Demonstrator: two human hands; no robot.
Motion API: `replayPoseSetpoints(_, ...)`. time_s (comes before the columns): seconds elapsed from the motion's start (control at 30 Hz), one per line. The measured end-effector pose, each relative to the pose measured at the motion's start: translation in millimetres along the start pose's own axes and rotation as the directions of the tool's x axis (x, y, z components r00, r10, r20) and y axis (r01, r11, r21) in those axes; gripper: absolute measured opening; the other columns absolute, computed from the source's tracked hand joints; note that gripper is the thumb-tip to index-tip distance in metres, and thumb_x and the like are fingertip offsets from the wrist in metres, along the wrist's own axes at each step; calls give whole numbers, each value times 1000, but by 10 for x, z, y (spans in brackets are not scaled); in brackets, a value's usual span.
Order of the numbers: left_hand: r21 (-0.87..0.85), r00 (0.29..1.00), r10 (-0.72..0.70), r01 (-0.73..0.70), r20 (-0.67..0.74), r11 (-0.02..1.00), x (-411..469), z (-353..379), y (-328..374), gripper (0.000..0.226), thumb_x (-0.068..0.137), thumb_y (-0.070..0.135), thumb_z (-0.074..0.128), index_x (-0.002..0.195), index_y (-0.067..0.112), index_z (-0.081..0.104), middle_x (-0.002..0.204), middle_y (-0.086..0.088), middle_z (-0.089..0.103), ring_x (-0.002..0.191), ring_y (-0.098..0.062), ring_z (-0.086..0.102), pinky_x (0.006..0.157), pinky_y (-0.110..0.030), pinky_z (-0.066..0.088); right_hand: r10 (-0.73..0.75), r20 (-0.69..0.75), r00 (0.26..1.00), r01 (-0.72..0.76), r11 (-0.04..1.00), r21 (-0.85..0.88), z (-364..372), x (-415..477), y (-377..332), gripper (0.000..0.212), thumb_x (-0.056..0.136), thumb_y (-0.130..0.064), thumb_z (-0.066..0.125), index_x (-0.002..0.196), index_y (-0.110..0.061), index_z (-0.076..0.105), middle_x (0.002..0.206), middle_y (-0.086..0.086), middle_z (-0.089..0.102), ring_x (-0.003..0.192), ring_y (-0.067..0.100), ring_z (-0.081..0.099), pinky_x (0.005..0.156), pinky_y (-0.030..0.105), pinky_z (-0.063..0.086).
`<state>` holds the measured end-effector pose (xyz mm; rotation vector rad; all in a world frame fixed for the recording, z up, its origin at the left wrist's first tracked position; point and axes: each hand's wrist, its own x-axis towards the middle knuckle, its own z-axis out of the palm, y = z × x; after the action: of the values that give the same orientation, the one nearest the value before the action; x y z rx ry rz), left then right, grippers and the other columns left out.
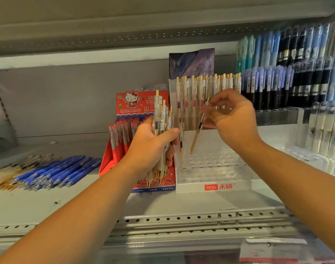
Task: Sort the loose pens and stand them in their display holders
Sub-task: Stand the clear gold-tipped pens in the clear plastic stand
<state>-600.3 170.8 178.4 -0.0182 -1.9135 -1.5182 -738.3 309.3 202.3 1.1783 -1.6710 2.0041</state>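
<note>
I read "HELLO KITTY" on the red pen box (132, 110), and "nesu" beside Chinese characters on the front of the white holder (189, 187).

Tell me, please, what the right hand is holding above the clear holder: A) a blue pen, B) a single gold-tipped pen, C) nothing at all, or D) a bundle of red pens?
B: the right hand pinches a single pen with gold trim, tip down over the clear holder, while the left hand grips the bundle of pens.
</note>
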Motion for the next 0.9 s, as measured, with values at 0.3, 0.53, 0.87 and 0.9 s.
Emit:
replayPoseSetpoints(0.3,-56,996,-15,20,84,998,9,5,-8,22,98,11,57,118,18,52,79,-14,68,48,-22,52,45,-32,49,9,281,960,40,985,-170,107,-38,78,33,82,9,70,85,-23,63,93,7,68,81,15,71,73,26,60)
replayPoseSetpoints(0.53,-61,997,-7,12,79,998,15,1,-4,16,99,11,56,114,16,54,79,-13,69,50,-22,58,45,-32,51,25,352,936,85,952,-295,113,-45,142,22,83,-2,72,91,-21,67,87,0,69,81,16,67,74,27,56)
replayPoseSetpoints(0.87,-38,993,-23,27,117,999,-2,29,-8,18,98,12,59,115,17,57,82,-15,70,56,-26,61,48,-34,53,-19,349,937,65,991,-120,105,-122,4,13,91,-18,67,100,-27,65,93,-5,67,82,7,64,65,19,52)
replayPoseSetpoints(0.9,-35,992,-24,28,123,999,-5,37,-7,18,98,12,59,115,18,57,82,-15,70,55,-25,62,48,-34,53,4,363,932,17,998,-56,106,-133,-11,14,90,-17,68,101,-26,65,92,-2,68,80,8,64,62,18,51)
